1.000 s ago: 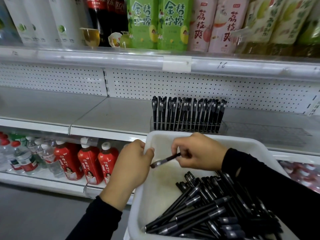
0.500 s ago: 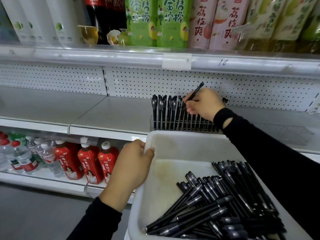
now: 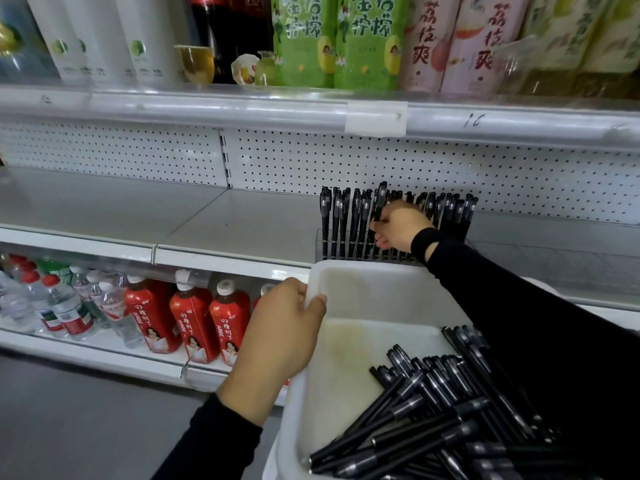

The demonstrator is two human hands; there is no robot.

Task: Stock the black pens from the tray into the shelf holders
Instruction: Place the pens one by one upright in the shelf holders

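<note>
A white tray (image 3: 367,292) sits low at the right, with a heap of black pens (image 3: 446,417) in its near half. My left hand (image 3: 280,327) grips the tray's left rim. On the middle shelf stands a clear holder (image 3: 346,245) filled with several upright black pens. My right hand (image 3: 398,225) is at the holder, pinching one black pen (image 3: 379,202) that stands upright among the others, its lower end down in the holder. My right sleeve hides the holder's right part.
The grey middle shelf (image 3: 207,220) stretches left of the holder, backed by white pegboard (image 3: 346,161). Drink cartons and bottles (image 3: 339,39) line the top shelf. Red bottles (image 3: 194,320) and water bottles stand on the lower shelf. Grey floor lies at the bottom left.
My right hand lifted one pen from the tray, carried it up to the holder, and has now lowered it upright among the standing pens. My left hand stayed on the tray rim.
</note>
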